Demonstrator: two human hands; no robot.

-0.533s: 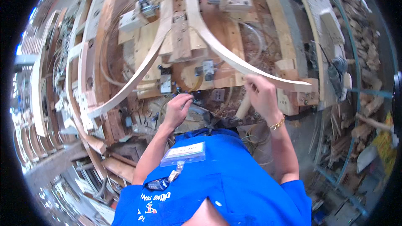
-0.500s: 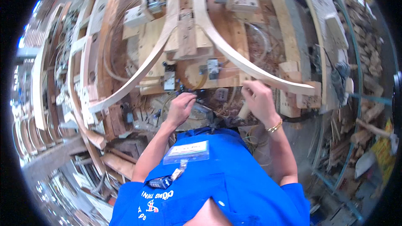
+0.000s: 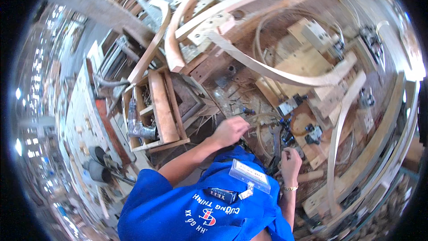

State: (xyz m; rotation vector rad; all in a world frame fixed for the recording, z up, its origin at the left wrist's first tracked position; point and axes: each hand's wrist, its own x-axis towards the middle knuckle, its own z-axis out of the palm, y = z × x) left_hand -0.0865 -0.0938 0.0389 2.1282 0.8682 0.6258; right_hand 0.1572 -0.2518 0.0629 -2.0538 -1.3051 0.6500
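My left hand (image 3: 229, 130) rests as a closed fist on the littered front edge of a wooden bending jig (image 3: 307, 62). I cannot make out anything inside it. My right hand (image 3: 290, 159), with a gold bracelet on the wrist, curls its fingers just below a cluster of black air valves (image 3: 285, 127) and clear hoses (image 3: 263, 122). Whether it pinches something small is hidden. Two curved wooden strips lie on the jig, one (image 3: 276, 73) across the top and one (image 3: 338, 143) down the right, both apart from my hands.
An open wooden box (image 3: 161, 107) to my left holds a grey power tool (image 3: 137, 127). More bent wooden parts (image 3: 178, 27) are stacked behind it. Metal clamps (image 3: 318, 35) sit on the jig. Long timber rails (image 3: 388, 125) run along the right side.
The view has swung to the left. My right hand has come off the end of the curved strip and now sits by the valves. My left hand has drawn back to the jig's edge.
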